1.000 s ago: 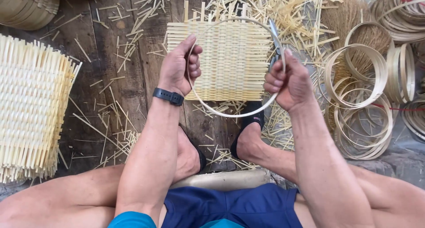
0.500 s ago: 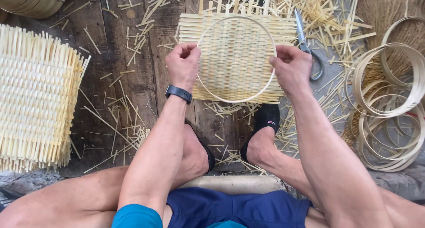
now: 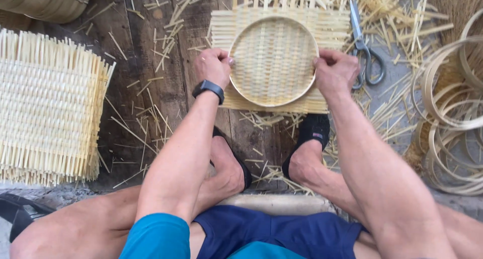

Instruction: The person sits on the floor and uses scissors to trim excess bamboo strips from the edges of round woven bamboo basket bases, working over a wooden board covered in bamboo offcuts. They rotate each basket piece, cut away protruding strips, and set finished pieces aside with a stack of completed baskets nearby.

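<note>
The left hand (image 3: 214, 67) and the right hand (image 3: 334, 72) each gripped the bamboo hoop (image 3: 274, 61) at opposite sides, fingers curled tight over its rim. The hoop lay flat between the two hands, pressed down on the woven mat (image 3: 332, 30) so that the weave dished inside the ring. Being round, it had no long axis; both hands were equally near. The mat's loose strip ends stuck out beyond the fingers on the far side. Scissors (image 3: 365, 50) lay just beyond the right hand, blades pointing away. A coil of spare hoops (image 3: 448, 113) sat farther right, and a stack of woven mats (image 3: 48, 113) well off to the left, on the wooden floor (image 3: 146, 63).
</note>
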